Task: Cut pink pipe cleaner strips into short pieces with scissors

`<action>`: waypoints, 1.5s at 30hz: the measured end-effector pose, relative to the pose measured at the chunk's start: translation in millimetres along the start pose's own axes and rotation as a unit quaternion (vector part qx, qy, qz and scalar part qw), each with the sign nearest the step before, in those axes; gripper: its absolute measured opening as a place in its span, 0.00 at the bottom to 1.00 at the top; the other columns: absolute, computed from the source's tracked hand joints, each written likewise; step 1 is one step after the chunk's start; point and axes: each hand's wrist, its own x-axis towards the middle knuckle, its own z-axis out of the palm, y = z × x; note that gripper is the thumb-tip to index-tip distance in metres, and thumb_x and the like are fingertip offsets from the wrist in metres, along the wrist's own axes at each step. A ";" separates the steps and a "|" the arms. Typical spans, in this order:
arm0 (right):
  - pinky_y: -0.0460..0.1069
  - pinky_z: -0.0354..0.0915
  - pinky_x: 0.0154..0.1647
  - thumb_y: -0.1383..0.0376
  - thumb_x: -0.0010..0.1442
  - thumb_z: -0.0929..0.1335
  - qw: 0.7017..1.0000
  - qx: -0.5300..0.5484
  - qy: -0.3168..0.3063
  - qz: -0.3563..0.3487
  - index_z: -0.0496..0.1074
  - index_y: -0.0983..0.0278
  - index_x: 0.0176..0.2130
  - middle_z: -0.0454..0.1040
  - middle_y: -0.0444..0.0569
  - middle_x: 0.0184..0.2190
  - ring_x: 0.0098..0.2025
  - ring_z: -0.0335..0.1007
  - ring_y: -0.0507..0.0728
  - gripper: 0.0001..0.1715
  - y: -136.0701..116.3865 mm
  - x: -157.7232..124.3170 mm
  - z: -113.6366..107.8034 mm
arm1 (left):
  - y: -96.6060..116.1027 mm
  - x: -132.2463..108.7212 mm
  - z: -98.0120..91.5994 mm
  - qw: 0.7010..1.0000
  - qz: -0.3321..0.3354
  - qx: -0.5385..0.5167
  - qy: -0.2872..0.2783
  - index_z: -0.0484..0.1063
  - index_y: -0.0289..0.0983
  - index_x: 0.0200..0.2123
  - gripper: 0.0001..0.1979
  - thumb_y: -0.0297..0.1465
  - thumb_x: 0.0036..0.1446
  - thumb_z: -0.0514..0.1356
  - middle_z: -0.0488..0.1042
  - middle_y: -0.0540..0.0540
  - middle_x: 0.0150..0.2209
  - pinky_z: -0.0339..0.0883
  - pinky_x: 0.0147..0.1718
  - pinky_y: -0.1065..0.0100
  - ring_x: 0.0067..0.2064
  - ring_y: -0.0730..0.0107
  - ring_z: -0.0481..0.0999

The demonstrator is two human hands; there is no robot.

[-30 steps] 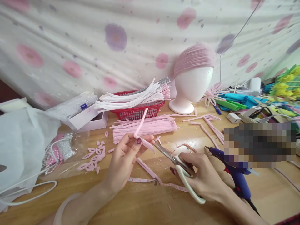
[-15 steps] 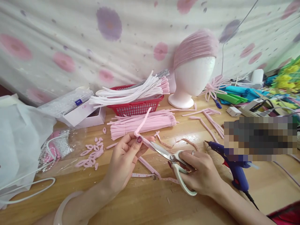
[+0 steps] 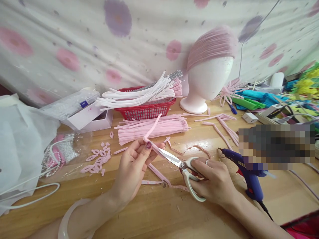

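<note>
Between the thumb and fingers of my left hand (image 3: 136, 162) is a bent pink pipe cleaner (image 3: 155, 126), one end of it sticking up. My right hand (image 3: 213, 177) grips white-handled scissors (image 3: 171, 158) by their loops. The blades point left and their tips lie at the pipe cleaner beside my left fingers; whether they cut into it I cannot tell. Below my hands, more pink pipe cleaners (image 3: 159, 174) and a measuring tape (image 3: 152, 182) rest on the table. Beyond them lies a thick bundle of pink pipe cleaners (image 3: 152, 129).
Small pink loops (image 3: 98, 161) lie to the left near a bag of beads (image 3: 61, 154). A red basket (image 3: 147, 112) of white pipe cleaners and a foam head (image 3: 209, 79) stand behind. To the right is a blue glue gun (image 3: 251, 186) with a cord.
The scissor handles have drawn closer together and the blades look more closed. The camera view has shifted slightly; my left hand keeps its hold on the pipe cleaner.
</note>
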 end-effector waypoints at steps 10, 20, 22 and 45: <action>0.46 0.45 0.20 0.69 0.56 0.66 0.997 0.060 -0.012 0.049 0.54 0.61 0.18 0.53 0.38 0.15 0.18 0.45 0.48 0.20 -0.7 0.7 -1.4 | 2.1 0.2 -0.5 1.000 -0.013 0.003 0.010 0.72 0.36 0.33 0.08 0.33 0.54 0.66 0.81 0.43 0.39 0.71 0.50 0.59 0.48 0.59 0.79; 0.50 0.68 0.37 0.53 0.55 0.71 0.850 0.425 -0.136 0.279 0.73 0.63 0.36 0.74 0.48 0.32 0.36 0.71 0.57 0.16 -6.6 15.6 -7.4 | -0.6 0.5 0.5 0.999 -0.025 0.031 0.012 0.73 0.36 0.32 0.07 0.33 0.53 0.66 0.81 0.44 0.37 0.69 0.48 0.62 0.43 0.65 0.78; 0.50 0.69 0.38 0.53 0.53 0.73 0.810 0.486 -0.141 0.298 0.72 0.63 0.34 0.75 0.48 0.32 0.35 0.72 0.57 0.17 -11.6 19.2 -4.3 | -3.6 -1.0 1.4 0.998 -0.027 0.046 0.014 0.74 0.36 0.30 0.07 0.33 0.51 0.68 0.80 0.46 0.35 0.69 0.47 0.64 0.40 0.67 0.77; 0.45 0.64 0.25 0.57 0.48 0.76 0.612 0.703 -0.234 0.276 0.73 0.65 0.27 0.71 0.44 0.23 0.25 0.67 0.51 0.15 -7.3 11.0 8.1 | -13.7 -15.0 0.1 0.973 -0.143 0.019 -0.179 0.81 0.46 0.42 0.12 0.36 0.52 0.68 0.80 0.48 0.34 0.71 0.37 0.66 0.33 0.69 0.76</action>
